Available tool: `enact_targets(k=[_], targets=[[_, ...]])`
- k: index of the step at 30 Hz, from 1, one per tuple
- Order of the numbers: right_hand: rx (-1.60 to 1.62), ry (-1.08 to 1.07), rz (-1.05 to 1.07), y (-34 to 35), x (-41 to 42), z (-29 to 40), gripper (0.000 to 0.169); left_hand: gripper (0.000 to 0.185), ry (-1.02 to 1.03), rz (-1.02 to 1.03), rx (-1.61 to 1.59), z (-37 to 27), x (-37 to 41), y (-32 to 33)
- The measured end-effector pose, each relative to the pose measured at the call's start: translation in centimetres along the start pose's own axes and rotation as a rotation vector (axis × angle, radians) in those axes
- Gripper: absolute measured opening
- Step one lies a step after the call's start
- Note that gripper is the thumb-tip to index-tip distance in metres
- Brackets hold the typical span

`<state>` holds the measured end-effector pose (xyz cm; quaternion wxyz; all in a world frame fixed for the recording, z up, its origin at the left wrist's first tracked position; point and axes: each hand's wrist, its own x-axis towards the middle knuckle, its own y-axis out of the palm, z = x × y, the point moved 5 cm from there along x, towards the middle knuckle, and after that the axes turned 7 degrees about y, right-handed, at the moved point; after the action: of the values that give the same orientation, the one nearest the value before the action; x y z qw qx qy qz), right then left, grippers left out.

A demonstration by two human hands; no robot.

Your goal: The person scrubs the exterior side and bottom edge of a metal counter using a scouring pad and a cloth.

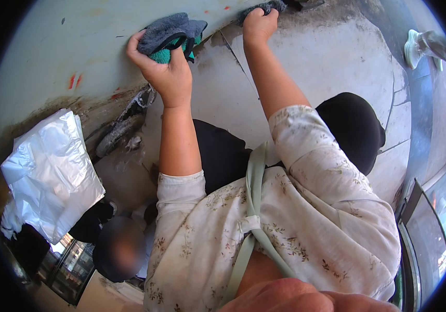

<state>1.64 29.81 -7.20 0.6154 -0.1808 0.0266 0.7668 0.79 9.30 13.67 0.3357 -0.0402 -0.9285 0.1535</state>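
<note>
My left hand (pixel 164 70), at the upper left, grips a folded plush cloth (pixel 164 35), grey on one side and green on the other with black edging. The cloth lies near or against a pale, stained wall-like surface (pixel 51 50). Higher and further right, my right hand (pixel 261 25) has its fingers closed on a dark grey cloth (pixel 271 7), near the lower edge of the same surface. Part of that cloth is hidden behind the fingers.
A stack of clear plastic bags (pixel 55 171) hangs at the left. Below it is another person (pixel 119 249). Dirty, cracked floor tiles (pixel 324 54) lie ahead. A person's shoe (pixel 413 48) shows at the upper right. A dark, grimy object (pixel 117 132) lies by the wall base.
</note>
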Motion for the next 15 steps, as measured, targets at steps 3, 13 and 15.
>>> enact_targets(k=[3, 13, 15], targets=[[-0.154, 0.229, 0.157, 1.2, 2.3, -5.5, 0.034, 0.052, 0.034, 0.037, 0.022, 0.7, -0.1, -0.3], [0.044, 0.024, -0.049, -1.4, -2.6, 3.2, 0.036, 0.052, 0.011, 0.024, 0.034, 0.2, -0.2, -0.3], [-0.086, -0.033, -0.106, -0.7, -1.3, 2.2, 0.037, 0.052, 0.005, 0.020, 0.005, 0.5, -0.2, -0.1]])
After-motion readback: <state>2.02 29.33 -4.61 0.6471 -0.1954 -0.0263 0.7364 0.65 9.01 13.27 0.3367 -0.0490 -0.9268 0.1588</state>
